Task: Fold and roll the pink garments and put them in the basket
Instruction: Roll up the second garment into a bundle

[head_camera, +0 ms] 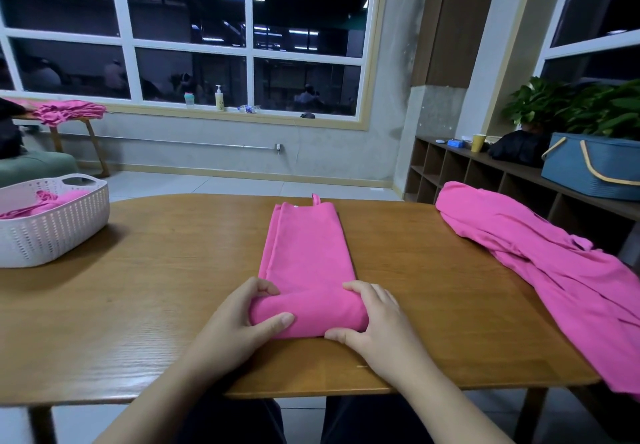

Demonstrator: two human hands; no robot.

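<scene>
Both hands are on the roll at the near end of the strip, mid-table, close to the near edge. Left hand clamps the roll's left end: thumb on the near face, fingers curled over the top. Right hand does the same on the right end. Both are closed on cloth, neither is flat.

Key relation: the roll's axis runs left-right, while the strip's long axis runs straight away from the person. Unrolled fabric lies directly ahead of the grip, so my read is the next push goes forward, along the strip. The hands sit evenly on either end, neither nearer (good for keeping the roll square).

The strip's far end carries a small loop and points at the far table edge. Its sides look roughly parallel, slightly narrower at the far end.

Judgement: rolling has only just started, most of the length is still flat. Risk is one end running ahead and the roll coning.

The basket is well off to the left with pink cloth already in it. Another garment lies unfolded at the right, draped over the table edge.
</scene>
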